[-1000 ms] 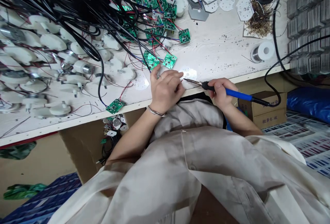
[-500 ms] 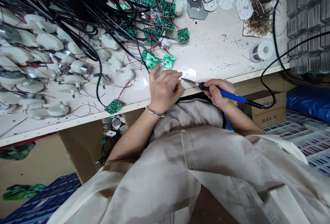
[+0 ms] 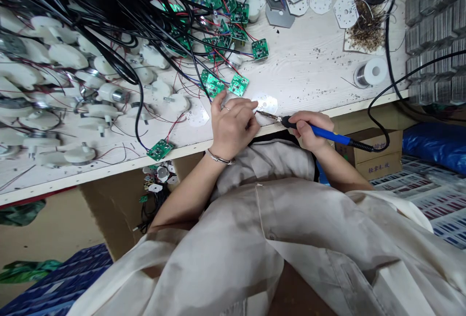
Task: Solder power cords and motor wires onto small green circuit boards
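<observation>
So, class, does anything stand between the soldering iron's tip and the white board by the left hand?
Nothing visible does: the soldering iron's tip in the right hand sits at the edge of the white board, beside the left hand's fingertips.

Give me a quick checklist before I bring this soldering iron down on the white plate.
1. Soldering iron gripped in right hand: ok.
2. Tip near the white plate: ok; actual contact: cannot tell.
3. Left hand steadying the plate: cannot tell, fingertips are right beside it.
4. Black cord away from both hands: ok.
5. Solder wire in hand: cannot tell; solder spool sits on the bench.
6. Tip hot: cannot tell.
</observation>
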{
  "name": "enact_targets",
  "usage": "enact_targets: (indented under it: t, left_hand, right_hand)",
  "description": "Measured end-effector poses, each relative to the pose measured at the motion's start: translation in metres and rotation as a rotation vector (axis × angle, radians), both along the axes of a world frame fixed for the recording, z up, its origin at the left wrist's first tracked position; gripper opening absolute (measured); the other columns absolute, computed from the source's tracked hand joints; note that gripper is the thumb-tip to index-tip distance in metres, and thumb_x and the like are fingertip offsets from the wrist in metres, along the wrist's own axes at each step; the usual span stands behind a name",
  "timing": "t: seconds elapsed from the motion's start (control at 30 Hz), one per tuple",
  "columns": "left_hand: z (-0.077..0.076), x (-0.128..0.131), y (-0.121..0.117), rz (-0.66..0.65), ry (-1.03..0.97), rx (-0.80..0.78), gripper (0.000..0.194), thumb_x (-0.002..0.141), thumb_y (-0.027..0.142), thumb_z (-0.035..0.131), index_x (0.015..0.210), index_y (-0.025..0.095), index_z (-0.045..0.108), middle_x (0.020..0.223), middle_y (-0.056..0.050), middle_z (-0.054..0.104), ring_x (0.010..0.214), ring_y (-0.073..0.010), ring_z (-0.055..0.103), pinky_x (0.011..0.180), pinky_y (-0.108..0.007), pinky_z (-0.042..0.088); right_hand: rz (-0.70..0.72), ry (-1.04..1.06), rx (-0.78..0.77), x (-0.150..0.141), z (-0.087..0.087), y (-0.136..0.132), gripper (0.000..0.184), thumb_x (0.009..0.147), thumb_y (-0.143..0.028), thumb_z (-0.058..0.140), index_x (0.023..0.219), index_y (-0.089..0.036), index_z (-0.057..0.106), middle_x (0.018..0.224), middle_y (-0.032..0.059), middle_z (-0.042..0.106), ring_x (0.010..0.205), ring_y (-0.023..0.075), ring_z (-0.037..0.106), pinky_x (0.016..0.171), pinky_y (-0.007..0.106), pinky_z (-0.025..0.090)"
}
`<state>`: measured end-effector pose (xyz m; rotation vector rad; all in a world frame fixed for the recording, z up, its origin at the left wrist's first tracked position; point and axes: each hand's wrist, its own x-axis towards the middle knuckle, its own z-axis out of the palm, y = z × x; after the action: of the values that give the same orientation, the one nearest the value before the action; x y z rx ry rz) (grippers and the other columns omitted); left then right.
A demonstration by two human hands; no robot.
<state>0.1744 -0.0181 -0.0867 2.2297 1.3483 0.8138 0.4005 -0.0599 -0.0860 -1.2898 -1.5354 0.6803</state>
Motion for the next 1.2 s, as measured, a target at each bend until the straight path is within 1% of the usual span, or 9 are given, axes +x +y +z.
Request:
enact_targets:
  t: [0.13, 0.23, 0.33, 0.47, 0.6, 0.7, 0.77, 0.93, 1.2]
  left_hand:
    - [0.000, 0.000, 0.001, -0.007, -0.012, -0.013, 0.014, 0.086, 0.013, 0.057, 0.080, 0.025, 0.057, 0.104, 0.003, 0.078, 0.106, -0.0203, 0.072, 0.121, -0.061, 0.037]
    - [-0.001, 0.000, 0.001, -0.008, -0.017, -0.024, 0.013, 0.085, 0.013, 0.058, 0.080, 0.025, 0.058, 0.104, 0.003, 0.078, 0.106, -0.0207, 0.072, 0.123, -0.062, 0.034]
    - [-0.002, -0.001, 0.001, -0.016, -0.036, -0.011, 0.012, 0.083, 0.013, 0.060, 0.080, 0.026, 0.060, 0.103, 0.003, 0.078, 0.106, -0.0214, 0.072, 0.123, -0.062, 0.033]
    - [-0.003, -0.003, 0.001, -0.022, -0.056, 0.068, 0.013, 0.081, 0.014, 0.063, 0.077, 0.025, 0.060, 0.102, 0.003, 0.079, 0.102, -0.0230, 0.074, 0.120, -0.061, 0.035]
    - [-0.005, -0.006, 0.004, -0.029, -0.068, 0.087, 0.012, 0.079, 0.015, 0.066, 0.077, 0.025, 0.062, 0.103, 0.001, 0.080, 0.101, -0.0265, 0.075, 0.118, -0.063, 0.035]
    - [-0.006, -0.007, 0.005, -0.048, -0.078, 0.087, 0.012, 0.078, 0.015, 0.067, 0.077, 0.026, 0.063, 0.103, 0.001, 0.080, 0.101, -0.0279, 0.075, 0.119, -0.063, 0.034]
    - [-0.006, -0.008, 0.006, -0.052, -0.058, 0.108, 0.011, 0.079, 0.016, 0.067, 0.078, 0.026, 0.062, 0.103, 0.001, 0.080, 0.101, -0.0274, 0.075, 0.117, -0.061, 0.036]
    - [-0.006, -0.007, 0.005, -0.049, -0.061, 0.139, 0.009, 0.083, 0.018, 0.067, 0.081, 0.026, 0.062, 0.104, 0.002, 0.080, 0.099, -0.0263, 0.076, 0.116, -0.060, 0.037]
    - [-0.004, -0.008, 0.003, -0.053, -0.046, 0.124, 0.010, 0.085, 0.019, 0.067, 0.083, 0.027, 0.062, 0.105, 0.001, 0.080, 0.102, -0.0252, 0.075, 0.119, -0.057, 0.036]
  right_hand:
    - [-0.030, 0.114, -0.002, -0.002, -0.001, -0.001, 0.028, 0.095, -0.045, 0.058, 0.085, -0.027, 0.076, 0.051, -0.0058, 0.063, 0.040, 0.0108, 0.058, 0.050, 0.027, 0.056]
    - [-0.086, 0.197, -0.033, -0.005, 0.000, -0.003, 0.031, 0.095, -0.051, 0.057, 0.085, -0.026, 0.074, 0.046, -0.0074, 0.055, 0.033, 0.0104, 0.049, 0.040, 0.027, 0.048]
    - [-0.223, 0.219, -0.006, -0.004, 0.003, 0.002, 0.035, 0.095, -0.057, 0.056, 0.086, -0.027, 0.071, 0.048, -0.0070, 0.052, 0.033, 0.0106, 0.048, 0.036, 0.027, 0.042]
    - [-0.458, 0.251, 0.177, 0.012, 0.006, 0.020, 0.031, 0.093, -0.058, 0.060, 0.090, -0.028, 0.068, 0.053, -0.0074, 0.051, 0.037, 0.0101, 0.050, 0.037, 0.027, 0.041]
    - [-0.678, 0.100, 0.218, 0.042, -0.002, 0.036, 0.037, 0.097, -0.062, 0.051, 0.099, -0.027, 0.065, 0.058, -0.0059, 0.051, 0.039, 0.0111, 0.051, 0.040, 0.029, 0.045]
    - [-0.768, -0.004, 0.243, 0.061, -0.012, 0.039, 0.039, 0.102, -0.058, 0.041, 0.105, -0.027, 0.064, 0.059, -0.0061, 0.050, 0.039, 0.0107, 0.051, 0.040, 0.028, 0.046]
    - [-0.783, -0.017, 0.255, 0.068, -0.017, 0.040, 0.039, 0.103, -0.056, 0.040, 0.109, -0.026, 0.064, 0.062, -0.0060, 0.053, 0.042, 0.0100, 0.055, 0.043, 0.027, 0.050]
    - [-0.716, -0.005, 0.145, 0.073, -0.019, 0.049, 0.044, 0.100, -0.060, 0.046, 0.116, -0.025, 0.066, 0.076, -0.0014, 0.067, 0.058, 0.0114, 0.067, 0.063, 0.030, 0.063]
    - [-0.558, 0.042, 0.066, 0.082, -0.024, 0.060, 0.048, 0.099, -0.062, 0.047, 0.124, -0.025, 0.064, 0.093, 0.0023, 0.071, 0.072, 0.0134, 0.073, 0.074, 0.036, 0.067]
